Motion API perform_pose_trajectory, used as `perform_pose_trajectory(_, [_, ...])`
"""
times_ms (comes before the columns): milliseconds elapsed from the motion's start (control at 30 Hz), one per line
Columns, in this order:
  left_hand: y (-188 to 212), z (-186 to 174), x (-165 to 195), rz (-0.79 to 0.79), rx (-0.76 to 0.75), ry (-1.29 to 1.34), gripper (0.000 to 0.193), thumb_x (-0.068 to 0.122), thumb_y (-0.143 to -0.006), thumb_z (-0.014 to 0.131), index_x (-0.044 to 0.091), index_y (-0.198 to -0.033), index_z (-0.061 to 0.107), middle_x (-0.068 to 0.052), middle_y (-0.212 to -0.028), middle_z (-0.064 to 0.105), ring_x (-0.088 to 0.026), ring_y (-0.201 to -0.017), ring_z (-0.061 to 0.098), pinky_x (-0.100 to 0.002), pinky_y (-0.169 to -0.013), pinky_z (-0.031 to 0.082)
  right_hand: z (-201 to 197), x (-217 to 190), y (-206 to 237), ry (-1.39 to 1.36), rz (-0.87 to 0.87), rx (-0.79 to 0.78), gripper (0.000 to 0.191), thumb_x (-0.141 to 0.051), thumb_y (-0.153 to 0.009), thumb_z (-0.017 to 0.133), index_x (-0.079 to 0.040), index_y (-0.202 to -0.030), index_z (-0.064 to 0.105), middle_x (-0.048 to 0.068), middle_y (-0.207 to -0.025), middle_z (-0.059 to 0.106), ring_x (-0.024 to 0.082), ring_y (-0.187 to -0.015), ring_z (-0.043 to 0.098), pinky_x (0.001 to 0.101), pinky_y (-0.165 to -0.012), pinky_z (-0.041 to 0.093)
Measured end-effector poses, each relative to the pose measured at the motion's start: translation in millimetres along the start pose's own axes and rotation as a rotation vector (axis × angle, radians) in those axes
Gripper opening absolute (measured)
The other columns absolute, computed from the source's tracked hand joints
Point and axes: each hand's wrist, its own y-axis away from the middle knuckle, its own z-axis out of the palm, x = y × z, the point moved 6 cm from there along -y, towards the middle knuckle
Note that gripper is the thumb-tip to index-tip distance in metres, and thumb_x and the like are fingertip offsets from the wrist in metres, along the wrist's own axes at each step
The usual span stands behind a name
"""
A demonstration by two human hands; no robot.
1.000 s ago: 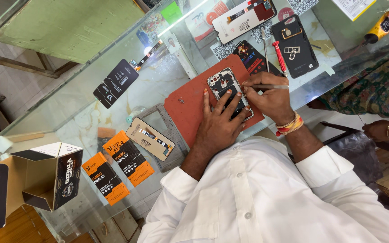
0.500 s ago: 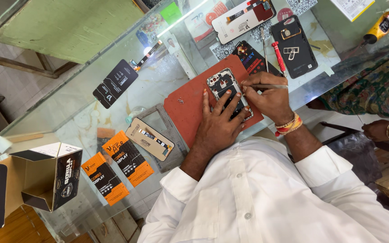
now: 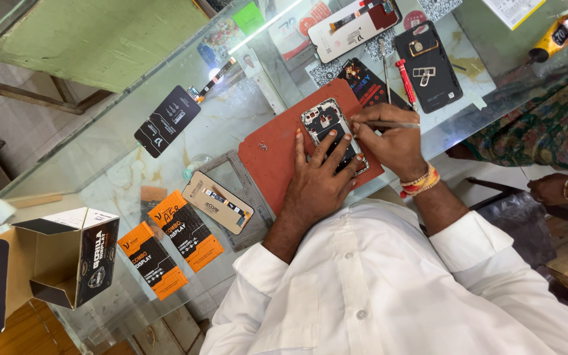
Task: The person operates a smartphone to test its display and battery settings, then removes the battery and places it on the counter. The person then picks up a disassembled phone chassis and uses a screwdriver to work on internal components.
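While both hands press one opened phone: two orange packets, right fingers pinching tweezers.

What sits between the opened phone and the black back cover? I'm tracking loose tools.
In the head view, a red-handled screwdriver lies between the opened phone and the black back cover.

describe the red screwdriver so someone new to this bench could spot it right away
Start at the red mat on the glass counter, where both hands work on an opened phone. Just past the mat's far corner, between a dark packet and a black back cover, lies the red screwdriver. It is the only red-handled tool there.
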Motion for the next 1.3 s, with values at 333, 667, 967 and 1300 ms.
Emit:
perform_pose_trajectory(333, [1, 0, -1, 0.001, -0.020, -0.011, 0.034, 0.037, -0.091, 0.075, 0.021, -0.121, 0.074, -0.011, -0.151, 0.053, -0.032, -0.147, 0.041, -0.080, -0.119, 0.013, 2, 1, -1, 0.054, 0.000, -0.008, 0.007, 0.007, -0.093, 0.073, 0.006, -0.100, 0.073, 0.012, -0.099, 0.077, 0.014, -0.089, 0.076, 0.0264, -0.080, 0.063])
perform_pose_trajectory(667, [1, -2, 0, 0.007, 0.018, -0.005, 0.035, 0.036, -0.093, 0.074, 0.022, -0.125, 0.073, -0.012, -0.152, 0.052, -0.032, -0.147, 0.041, -0.080, -0.120, 0.013, 3, 5, 0, 0.030, 0.031, -0.002, 0.008, 0.004, -0.094, 0.074, 0.005, -0.102, 0.073, 0.012, -0.100, 0.077, 0.015, -0.091, 0.076, 0.0259, -0.079, 0.063])
perform_pose_trajectory(967, [2, -3, 0, 0.006, 0.013, 0.000, 0.034, 0.037, -0.092, 0.074, 0.021, -0.122, 0.074, -0.012, -0.151, 0.052, -0.032, -0.147, 0.040, -0.081, -0.119, 0.013, 4, -2, -1, 0.103, 0.024, 0.004, 0.009, 0.004, -0.094, 0.076, 0.005, -0.102, 0.075, 0.012, -0.096, 0.077, 0.015, -0.086, 0.076, 0.0249, -0.074, 0.061])
perform_pose_trajectory(1300, [3, -2, 0, 0.005, 0.030, -0.002, 0.035, 0.035, -0.090, 0.076, 0.023, -0.123, 0.074, -0.011, -0.151, 0.052, -0.031, -0.147, 0.040, -0.080, -0.119, 0.014, 4, -2, 1, 0.031, 0.021, 0.005, 0.008, 0.004, -0.094, 0.075, 0.005, -0.103, 0.074, 0.012, -0.099, 0.077, 0.015, -0.091, 0.077, 0.0260, -0.079, 0.062])
